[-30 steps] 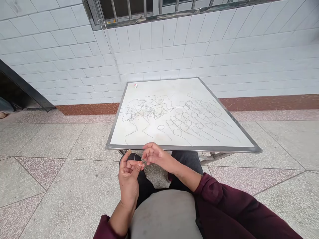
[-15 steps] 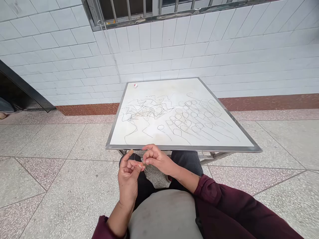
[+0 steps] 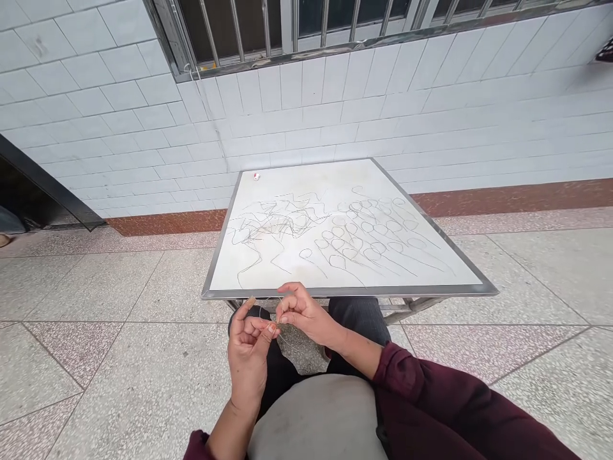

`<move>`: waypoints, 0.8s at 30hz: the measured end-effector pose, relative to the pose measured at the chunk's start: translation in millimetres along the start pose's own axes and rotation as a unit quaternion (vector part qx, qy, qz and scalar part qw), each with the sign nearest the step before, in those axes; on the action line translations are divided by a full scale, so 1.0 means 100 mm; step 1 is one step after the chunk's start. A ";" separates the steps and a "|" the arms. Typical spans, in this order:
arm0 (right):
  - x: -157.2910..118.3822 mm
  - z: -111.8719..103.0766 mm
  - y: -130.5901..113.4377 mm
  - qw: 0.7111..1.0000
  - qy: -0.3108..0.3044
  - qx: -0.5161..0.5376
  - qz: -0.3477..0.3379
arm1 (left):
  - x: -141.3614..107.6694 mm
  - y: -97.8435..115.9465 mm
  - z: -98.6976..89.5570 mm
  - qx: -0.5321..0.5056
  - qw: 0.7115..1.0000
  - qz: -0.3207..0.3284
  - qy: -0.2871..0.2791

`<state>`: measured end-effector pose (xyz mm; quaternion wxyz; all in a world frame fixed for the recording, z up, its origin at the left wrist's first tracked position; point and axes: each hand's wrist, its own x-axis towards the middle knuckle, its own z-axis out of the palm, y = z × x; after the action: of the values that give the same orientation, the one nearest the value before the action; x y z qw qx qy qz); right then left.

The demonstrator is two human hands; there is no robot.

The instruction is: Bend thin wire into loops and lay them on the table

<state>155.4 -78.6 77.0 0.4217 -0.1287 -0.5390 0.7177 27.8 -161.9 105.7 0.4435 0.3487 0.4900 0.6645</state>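
My left hand point(image 3: 248, 364) and my right hand point(image 3: 309, 318) meet just off the table's front edge, above my lap. Between them runs a thin, pale, wire-like strand point(image 3: 287, 343), curving past the fingertips. My left thumb and finger pinch it, while the left index finger, with a tan wrap point(image 3: 250, 302) at its tip, points upward. The right thumb and fingers close on the strand beside the left thumb. Exactly how it bends there is hidden by the fingers. On the white table lie looped strands point(image 3: 366, 227) at the right and loose wavy strands point(image 3: 282, 217) at the left.
The white table top point(image 3: 306, 172) has a metal rim point(image 3: 354, 292). A small red-and-white object point(image 3: 257, 177) rests at its far left corner. Behind stands a tiled wall point(image 3: 268, 134) with a barred window point(image 3: 325, 32). My knees are under the front edge.
The view has tilted slightly upward, so table and wall sit lower in it. My hands stay together on the strand; the right fingers have shifted a little, and more strand shows below them.
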 end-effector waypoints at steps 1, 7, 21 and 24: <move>0.00 0.00 0.00 1.000 0.001 0.009 0.004 | -0.01 0.00 0.01 0.004 1.000 0.006 0.006; 0.01 0.00 -0.04 1.000 -0.009 -0.009 0.011 | -0.04 0.00 0.04 0.015 0.999 0.027 0.029; -0.10 -0.10 0.07 0.857 -0.011 -0.506 -0.094 | 0.20 -0.23 0.01 -0.006 0.996 0.022 0.092; -0.11 -0.19 0.12 0.822 0.014 -0.556 -0.122 | 0.28 -0.34 0.06 -0.028 0.998 0.005 0.064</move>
<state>168.9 -74.9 56.6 0.3700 -0.2847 -0.8519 0.2375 31.1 -130.0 75.3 0.4174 0.2952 0.4970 0.7011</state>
